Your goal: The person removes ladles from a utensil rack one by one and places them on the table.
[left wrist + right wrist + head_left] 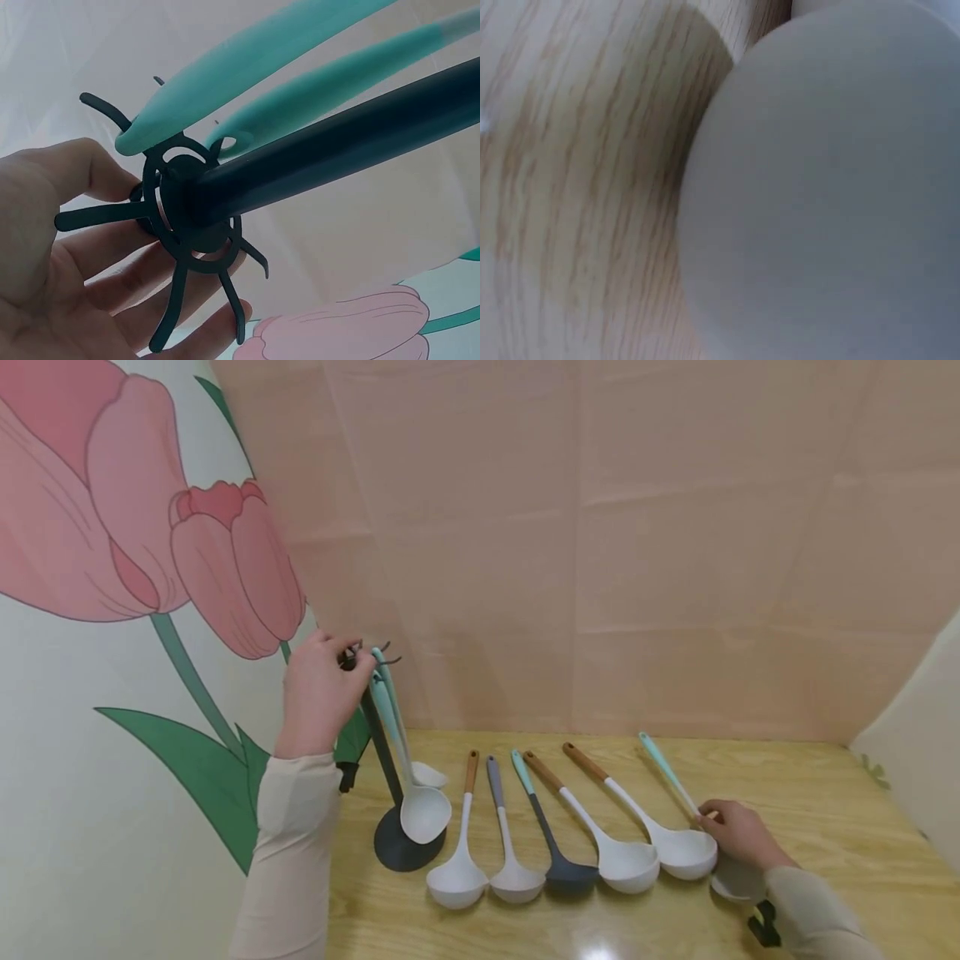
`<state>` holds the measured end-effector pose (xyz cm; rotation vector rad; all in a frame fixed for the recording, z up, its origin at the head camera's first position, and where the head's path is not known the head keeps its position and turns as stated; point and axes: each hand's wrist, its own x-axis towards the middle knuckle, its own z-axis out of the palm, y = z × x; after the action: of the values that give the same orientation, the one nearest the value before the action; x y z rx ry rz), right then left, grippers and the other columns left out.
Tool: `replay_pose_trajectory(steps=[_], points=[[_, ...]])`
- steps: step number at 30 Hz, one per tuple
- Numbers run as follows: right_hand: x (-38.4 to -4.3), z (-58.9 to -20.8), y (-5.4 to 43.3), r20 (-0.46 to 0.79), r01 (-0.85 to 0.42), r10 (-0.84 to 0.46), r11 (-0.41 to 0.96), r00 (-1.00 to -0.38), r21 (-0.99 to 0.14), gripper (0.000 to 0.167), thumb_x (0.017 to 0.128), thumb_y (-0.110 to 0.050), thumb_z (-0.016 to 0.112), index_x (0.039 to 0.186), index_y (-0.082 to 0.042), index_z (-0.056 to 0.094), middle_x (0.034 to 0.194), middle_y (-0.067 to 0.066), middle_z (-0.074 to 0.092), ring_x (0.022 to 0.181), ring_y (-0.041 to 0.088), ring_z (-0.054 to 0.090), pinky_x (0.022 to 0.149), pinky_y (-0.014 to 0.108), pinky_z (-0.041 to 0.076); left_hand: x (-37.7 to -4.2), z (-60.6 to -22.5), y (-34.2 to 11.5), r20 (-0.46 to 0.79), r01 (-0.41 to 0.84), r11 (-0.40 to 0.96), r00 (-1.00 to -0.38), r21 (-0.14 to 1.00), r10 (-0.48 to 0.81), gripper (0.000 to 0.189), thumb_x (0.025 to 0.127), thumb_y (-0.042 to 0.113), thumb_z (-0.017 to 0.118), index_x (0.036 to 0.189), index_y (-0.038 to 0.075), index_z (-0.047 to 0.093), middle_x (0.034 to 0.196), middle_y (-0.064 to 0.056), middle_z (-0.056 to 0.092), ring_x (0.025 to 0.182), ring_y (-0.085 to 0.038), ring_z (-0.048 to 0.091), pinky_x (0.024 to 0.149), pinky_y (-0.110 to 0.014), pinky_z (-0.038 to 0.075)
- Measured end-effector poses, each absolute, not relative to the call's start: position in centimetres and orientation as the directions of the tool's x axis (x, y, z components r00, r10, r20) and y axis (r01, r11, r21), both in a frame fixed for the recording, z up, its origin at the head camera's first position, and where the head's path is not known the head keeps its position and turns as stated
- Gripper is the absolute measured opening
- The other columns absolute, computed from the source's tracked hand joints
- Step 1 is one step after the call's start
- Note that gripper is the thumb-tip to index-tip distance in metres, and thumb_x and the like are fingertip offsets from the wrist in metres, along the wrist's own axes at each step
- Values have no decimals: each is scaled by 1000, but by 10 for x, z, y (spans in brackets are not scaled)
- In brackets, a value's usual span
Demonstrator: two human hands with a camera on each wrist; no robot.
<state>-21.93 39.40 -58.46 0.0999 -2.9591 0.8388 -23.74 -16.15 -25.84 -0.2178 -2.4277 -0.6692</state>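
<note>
My left hand grips the top of a black utensil stand; in the left wrist view its fingers bend behind the ring of hooks. Two mint-handled ladles hang there, the nearer with a white bowl in front of the stand's round base. At the right, my right hand pinches a mint-handled ladle low on its handle. That ladle's bowl, pale grey and close to the wood, fills much of the right wrist view; in the head view the hand partly covers it.
Several ladles lie in a row on the wooden table, among them a brown-handled white one, a purple-handled one and a dark-bowled one. A tulip-painted wall stands at the left, a pinkish covering behind.
</note>
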Motion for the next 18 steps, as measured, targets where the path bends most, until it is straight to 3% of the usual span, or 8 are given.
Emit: replay_pose_trajectory(steps=[7, 18], points=[[-222, -591, 398, 54, -52, -28, 855, -998, -516, 19, 94, -13, 64, 98, 5, 70, 81, 9, 68, 71, 18, 58, 60, 35, 46, -237, -258, -163, 593, 311, 854, -805, 417, 3, 34, 98, 18, 52, 118, 0, 73, 94, -15, 58, 78, -29, 52, 66, -41, 44], [-222, -586, 399, 17, -24, -18, 855, -1000, -518, 22, 94, -13, 62, 101, 7, 68, 89, 19, 70, 80, 30, 66, 66, 43, 52, -239, -258, -165, 630, 310, 882, -777, 355, 20, 34, 102, 20, 50, 110, 0, 75, 92, -16, 60, 76, -32, 54, 65, -46, 45]])
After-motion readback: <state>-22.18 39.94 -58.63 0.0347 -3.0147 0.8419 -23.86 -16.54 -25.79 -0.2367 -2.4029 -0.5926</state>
